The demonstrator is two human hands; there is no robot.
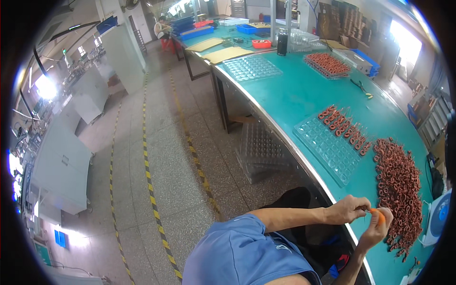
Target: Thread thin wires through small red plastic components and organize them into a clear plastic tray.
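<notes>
At the table's near edge, my left hand [349, 210] is closed in a pinch, with a small dark reddish piece that resembles the ring coils at its fingertips. Close against it, my right hand [376, 232] is closed around a small orange object [379, 215]; its kind is partly hidden by the fingers. Just beyond and right of both hands lies a large heap of reddish-brown ring coils [399, 194] with wire ends. A clear plastic tray [327, 149] with round pockets sits farther off, and rows of coils [344, 128] cover its right side.
A filled coil tray [327, 64], pliers [362, 88] and another clear tray [251, 67] lie farther along the green table [294, 97]. A fan [438, 216] stands at the right edge. Stacked trays [263, 147] are under the table. A person [163, 29] sits far back.
</notes>
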